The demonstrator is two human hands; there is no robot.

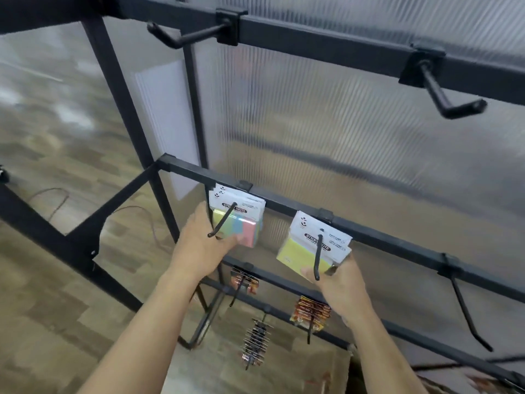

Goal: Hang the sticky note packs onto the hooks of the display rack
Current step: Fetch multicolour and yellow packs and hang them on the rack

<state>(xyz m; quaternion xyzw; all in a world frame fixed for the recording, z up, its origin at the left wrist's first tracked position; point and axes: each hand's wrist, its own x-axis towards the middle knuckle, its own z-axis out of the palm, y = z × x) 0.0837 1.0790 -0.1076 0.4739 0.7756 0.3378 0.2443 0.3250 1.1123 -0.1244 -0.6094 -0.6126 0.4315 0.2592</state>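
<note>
Multicoloured sticky note packs with white header cards hang on a black hook of the rack's middle bar. My left hand grips them from the left and below, fingers curled under the pink edge. On the neighbouring hook to the right hang yellow sticky note packs, and my right hand holds them from underneath, thumb on the front bottom edge.
Bare hooks stick out of the top bar and at the middle bar's right. Lower hooks carry orange packets and a dark stack of packs. A ribbed translucent panel backs the rack. A cardboard box sits below.
</note>
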